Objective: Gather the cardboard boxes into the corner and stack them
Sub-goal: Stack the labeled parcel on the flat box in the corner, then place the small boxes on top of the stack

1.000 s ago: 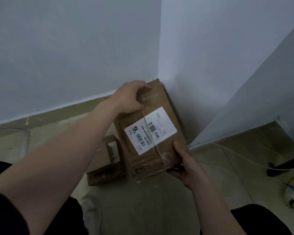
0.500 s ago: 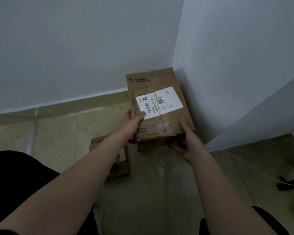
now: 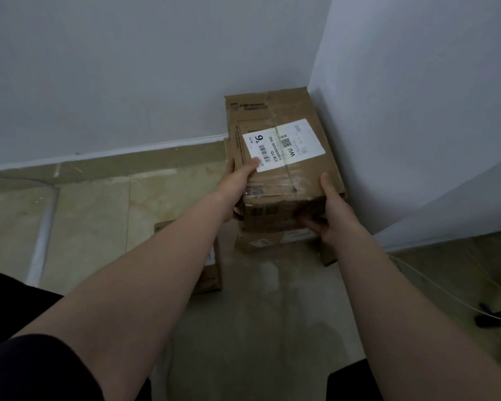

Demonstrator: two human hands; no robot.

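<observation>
- Two bare hands are ours here, both clasped on the large cardboard box [image 3: 284, 157] that sits in the corner where the two white walls meet.
- Our left hand [image 3: 237, 186] grips the box's near left edge, thumb laid over the top and touching the corner of the white shipping label [image 3: 284, 144]; the fingers wrap down the left side, mostly out of sight.
- Our right hand [image 3: 329, 212] grasps the near right corner, thumb up on the top face, fingers curled under the lower front edge.
- That box rests on top of a second box [image 3: 269, 240] beneath it, of which we see only a strip of the front face with a small label; whether the upper one is fully set down we cannot tell.
- A third, smaller box [image 3: 211, 273] lies on the floor [image 3: 258, 314] to the left and nearer to us, largely hidden behind our left forearm, apart from the stack.
- At the right edge a white cable [image 3: 434, 287] runs across the tiles.
- The dark sleeve [image 3: 41, 369] of our left arm fills the lower left.
</observation>
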